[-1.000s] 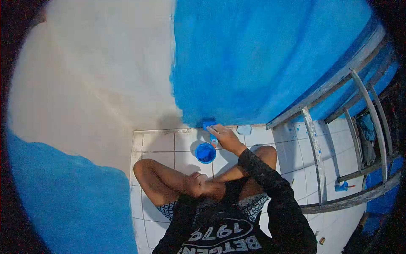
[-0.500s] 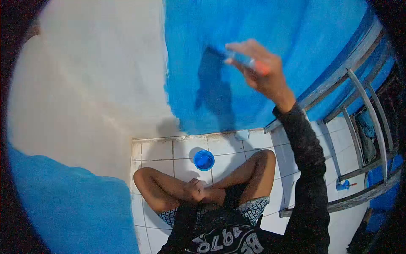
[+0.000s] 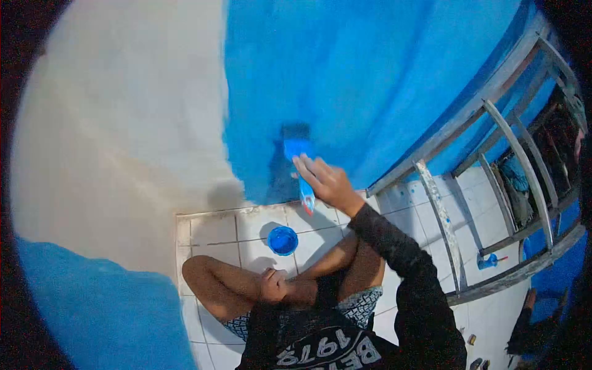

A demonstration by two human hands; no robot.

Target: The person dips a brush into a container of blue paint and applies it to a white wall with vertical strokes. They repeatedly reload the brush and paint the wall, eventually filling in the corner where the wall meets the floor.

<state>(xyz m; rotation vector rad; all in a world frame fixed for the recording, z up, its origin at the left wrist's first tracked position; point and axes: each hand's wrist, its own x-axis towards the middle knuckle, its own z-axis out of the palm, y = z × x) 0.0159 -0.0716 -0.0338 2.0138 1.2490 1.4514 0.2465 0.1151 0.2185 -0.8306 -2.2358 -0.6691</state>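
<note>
My right hand (image 3: pixel 330 184) is closed around a paintbrush (image 3: pixel 307 191) with a pale handle ending in a red tip. The brush's blue, paint-covered head (image 3: pixel 296 148) points up at the blue-painted part of the wall (image 3: pixel 345 74), its shadow just above. My left hand (image 3: pixel 273 285) lies over my crossed legs with its fingers curled in; I cannot tell whether anything is inside them. On the tiles in front of my legs stands a small blue tub (image 3: pixel 282 240) of blue paint.
An unpainted off-white wall (image 3: pixel 135 92) adjoins the blue area, with more blue (image 3: pixel 92 302) at lower left. A paint-spotted wooden ladder (image 3: pixel 441 216) leans across the right side. Beyond its rungs, a blue object with a red handle (image 3: pixel 490 262) lies on the white tiled floor (image 3: pixel 213 228).
My right hand has come down and to the left with the brush, whose head now points up at the lower blue wall. My left hand stays on my legs. The view has shifted slightly.
</note>
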